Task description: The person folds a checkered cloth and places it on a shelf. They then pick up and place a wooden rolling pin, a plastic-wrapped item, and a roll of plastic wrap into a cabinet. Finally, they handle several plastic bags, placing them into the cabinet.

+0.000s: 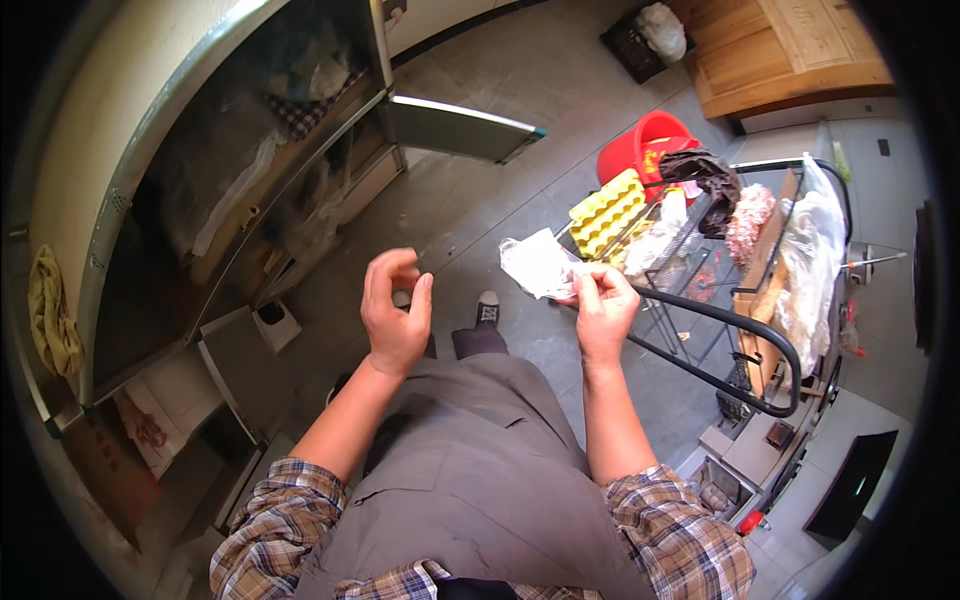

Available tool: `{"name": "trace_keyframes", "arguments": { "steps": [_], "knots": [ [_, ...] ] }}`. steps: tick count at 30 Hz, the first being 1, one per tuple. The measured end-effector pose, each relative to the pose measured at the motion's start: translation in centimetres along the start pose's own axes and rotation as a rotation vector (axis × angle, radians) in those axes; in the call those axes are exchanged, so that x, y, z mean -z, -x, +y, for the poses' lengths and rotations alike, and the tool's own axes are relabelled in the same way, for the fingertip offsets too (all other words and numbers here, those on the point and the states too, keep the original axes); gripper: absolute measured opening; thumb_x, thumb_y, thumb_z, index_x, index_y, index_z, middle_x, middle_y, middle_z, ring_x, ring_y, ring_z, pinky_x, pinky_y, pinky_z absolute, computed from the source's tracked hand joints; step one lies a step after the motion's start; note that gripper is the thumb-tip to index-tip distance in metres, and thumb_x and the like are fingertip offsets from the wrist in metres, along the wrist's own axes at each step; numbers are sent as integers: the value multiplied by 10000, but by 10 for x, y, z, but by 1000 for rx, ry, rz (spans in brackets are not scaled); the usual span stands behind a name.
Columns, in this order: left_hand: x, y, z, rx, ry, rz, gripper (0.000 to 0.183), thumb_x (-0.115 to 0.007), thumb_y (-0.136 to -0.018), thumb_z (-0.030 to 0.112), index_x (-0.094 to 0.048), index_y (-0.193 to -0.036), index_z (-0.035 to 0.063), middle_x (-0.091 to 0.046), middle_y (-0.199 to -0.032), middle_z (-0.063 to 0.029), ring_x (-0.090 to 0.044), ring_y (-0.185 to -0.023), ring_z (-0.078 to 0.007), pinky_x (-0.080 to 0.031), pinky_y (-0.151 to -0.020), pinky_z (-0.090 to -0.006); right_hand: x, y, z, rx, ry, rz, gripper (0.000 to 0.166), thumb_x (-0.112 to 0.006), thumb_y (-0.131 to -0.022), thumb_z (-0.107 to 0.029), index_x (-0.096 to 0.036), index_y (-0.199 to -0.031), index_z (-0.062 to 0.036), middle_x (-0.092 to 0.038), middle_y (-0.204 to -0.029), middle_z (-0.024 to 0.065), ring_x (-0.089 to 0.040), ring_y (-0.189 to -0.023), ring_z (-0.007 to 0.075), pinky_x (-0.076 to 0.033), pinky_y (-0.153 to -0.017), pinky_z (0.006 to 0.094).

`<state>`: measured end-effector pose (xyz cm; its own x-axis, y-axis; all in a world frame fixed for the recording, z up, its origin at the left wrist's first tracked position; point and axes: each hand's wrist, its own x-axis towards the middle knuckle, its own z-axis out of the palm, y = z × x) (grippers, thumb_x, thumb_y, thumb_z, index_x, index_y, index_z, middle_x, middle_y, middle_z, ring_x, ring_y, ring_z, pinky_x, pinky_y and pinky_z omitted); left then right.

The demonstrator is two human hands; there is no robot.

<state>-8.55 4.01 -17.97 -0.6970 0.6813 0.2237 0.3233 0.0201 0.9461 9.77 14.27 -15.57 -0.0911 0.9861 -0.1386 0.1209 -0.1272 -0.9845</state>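
My right hand (606,307) pinches a white plastic bag (538,262) by its edge, beside the near left end of a black wire rack (720,304). The bag spreads out to the left of the fingers. My left hand (397,311) is raised over the floor with thumb and fingers apart and nothing between them. On the rack lie a yellow egg tray (609,214), a dark plastic bag (705,180), a pink and white bundle (750,214) and clear plastic bags (810,262).
A red bucket (637,146) stands behind the rack. To the left is a cabinet with a dark glass front, its small door (457,127) jutting out over the floor. A black crate (637,64) and a wooden cabinet (787,45) are at the upper right.
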Motion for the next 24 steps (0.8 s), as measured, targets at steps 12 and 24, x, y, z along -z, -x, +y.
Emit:
{"name": "trace_keyframes", "arguments": {
  "steps": [12, 24],
  "knots": [
    [-62, 50, 7, 83, -133, -424, 125, -621, -779, 179, -614, -879, 106, -615, -668, -60, -602, -566, -208, -444, -483, -293, 15, 0, 14, -74, -81, 112, 81, -461, -827, 28, -498, -758, 47, -540, -730, 73, -565, -641, 123, -565, -552, 288],
    [-81, 41, -6, 602, 212, -535, 318, -528, -831, 233, -573, -611, 7, -506, -493, -9, -434, -464, -64, -343, -444, -246, 8, 21, 39, -141, -64, 4, 90, -471, -824, 10, -513, -751, 45, -559, -744, 86, -571, -620, 124, -558, -538, 271]
  ]
}}
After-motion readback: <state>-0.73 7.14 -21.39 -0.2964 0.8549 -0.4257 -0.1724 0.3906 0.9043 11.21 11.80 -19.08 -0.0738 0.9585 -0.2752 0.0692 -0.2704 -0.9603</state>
